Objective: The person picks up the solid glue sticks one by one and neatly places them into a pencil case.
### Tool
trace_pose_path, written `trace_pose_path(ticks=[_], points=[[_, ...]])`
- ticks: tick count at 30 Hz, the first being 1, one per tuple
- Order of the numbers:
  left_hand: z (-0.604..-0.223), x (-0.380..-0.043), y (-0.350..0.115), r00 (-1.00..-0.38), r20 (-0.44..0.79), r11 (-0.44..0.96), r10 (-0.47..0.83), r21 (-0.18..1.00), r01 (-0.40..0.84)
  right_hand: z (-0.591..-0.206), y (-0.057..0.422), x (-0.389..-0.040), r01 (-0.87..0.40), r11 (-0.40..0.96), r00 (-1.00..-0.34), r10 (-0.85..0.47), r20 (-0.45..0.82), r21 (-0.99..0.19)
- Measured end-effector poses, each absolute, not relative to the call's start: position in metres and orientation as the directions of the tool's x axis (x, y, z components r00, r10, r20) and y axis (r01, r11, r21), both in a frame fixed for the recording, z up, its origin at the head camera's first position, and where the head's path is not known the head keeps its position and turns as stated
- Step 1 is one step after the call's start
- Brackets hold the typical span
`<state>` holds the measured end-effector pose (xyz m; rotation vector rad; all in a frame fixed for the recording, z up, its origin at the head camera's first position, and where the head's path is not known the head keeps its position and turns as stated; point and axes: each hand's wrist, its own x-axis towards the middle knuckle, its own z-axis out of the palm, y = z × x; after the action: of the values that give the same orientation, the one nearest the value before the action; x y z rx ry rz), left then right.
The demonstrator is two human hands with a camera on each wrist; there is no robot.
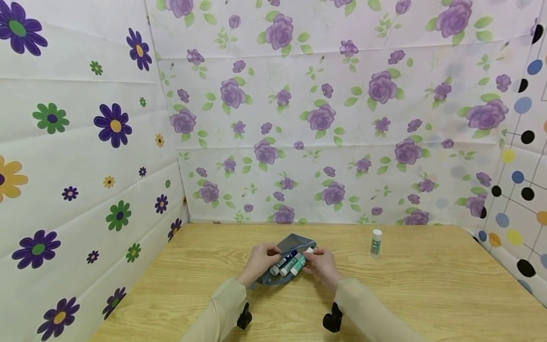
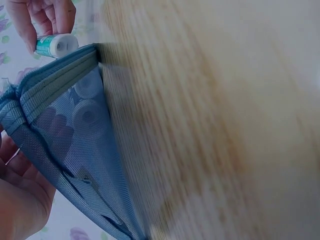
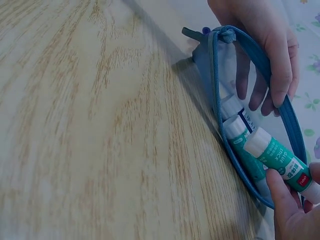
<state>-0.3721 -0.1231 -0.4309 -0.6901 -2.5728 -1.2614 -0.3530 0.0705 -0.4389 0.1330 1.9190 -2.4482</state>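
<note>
A blue mesh zipper pouch (image 1: 292, 241) lies with its mouth spread on the table. My left hand (image 1: 260, 260) grips the pouch's rim, its thumb over the zipper edge in the right wrist view. Between the fingertips of my right hand (image 1: 324, 267) is a green and white glue stick (image 3: 280, 157), held at one end and slanting over the pouch's mouth. Inside the pouch lie another green glue stick (image 3: 241, 142) and a navy-banded white-capped tube (image 3: 245, 120), side by side. Their round ends show through the mesh in the left wrist view.
One more white-capped green glue stick (image 1: 376, 243) stands upright on the wooden table (image 1: 427, 285), right of my hands. Patterned sheets (image 1: 299, 118) hang behind and beside the table. Black wrist cameras (image 1: 244, 316) sit below both sleeves.
</note>
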Motion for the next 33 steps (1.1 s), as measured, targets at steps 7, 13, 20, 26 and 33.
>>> trace_pose_path(ticks=[7,13,20,26,33], points=[[-0.4309,-0.3717,-0.1235,-0.872,0.368,0.522,0.322,0.7,0.488,-0.4398,0.068,-0.3519,0.072,-0.228,-0.997,0.014,-0.078,-0.971],[-0.4301,-0.3731,-0.1227,-0.875,0.369,0.529,0.315,0.697,0.484,-0.44,0.0663,-0.3521,0.069,-0.217,-0.998,0.001,-0.07,-0.974],[-0.4295,-0.3727,-0.1221,-0.879,0.362,0.537,0.311,0.696,0.477,-0.4385,0.064,-0.3523,0.084,-0.2,-0.996,-0.011,-0.083,-0.976],[-0.4296,-0.3723,-0.1221,-0.879,0.361,0.534,0.312,0.699,0.476,-0.4385,0.0624,-0.3525,0.106,-0.189,-0.994,-0.022,-0.104,-0.976],[-0.4293,-0.3732,-0.1227,-0.878,0.364,0.528,0.312,0.701,0.479,-0.4394,0.0613,-0.3528,0.141,-0.123,-0.989,-0.053,-0.135,-0.982]])
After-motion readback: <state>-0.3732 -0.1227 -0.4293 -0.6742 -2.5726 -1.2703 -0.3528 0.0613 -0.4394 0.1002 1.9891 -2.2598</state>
